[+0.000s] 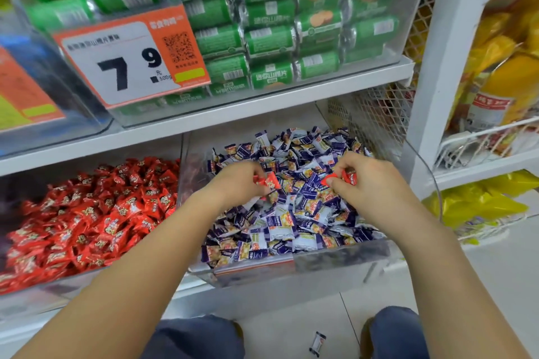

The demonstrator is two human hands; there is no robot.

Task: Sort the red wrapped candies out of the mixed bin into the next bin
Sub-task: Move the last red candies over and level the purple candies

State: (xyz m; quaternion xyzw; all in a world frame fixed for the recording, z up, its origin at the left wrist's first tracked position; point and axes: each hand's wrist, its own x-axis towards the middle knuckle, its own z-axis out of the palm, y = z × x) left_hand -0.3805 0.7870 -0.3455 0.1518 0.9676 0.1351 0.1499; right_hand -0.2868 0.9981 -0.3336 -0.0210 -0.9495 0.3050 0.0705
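Left hand (242, 181): fingers curled, pinched on red foil-wrapped candies (269, 181). Right hand (367, 181): thumb and fingers closed on more red wrapped sweets (348, 177). Both held just above the clear plastic mixed bin (335, 259) of purple-and-white wrapped candies (291, 221). Destination: adjoining clear bin of red candies (96, 213), immediately left.

Handling, as judged: light, small, crinkly, slippery film; hard core. Best gripped across the body, not by the crimped ends. Risk: dropped pieces, as with one wrapped candy (318, 342) on the floor.

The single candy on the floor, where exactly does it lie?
In the head view, the fallen candy lies on the floor tiles at the bottom, right of centre, between the person's knees and below the mixed bin.
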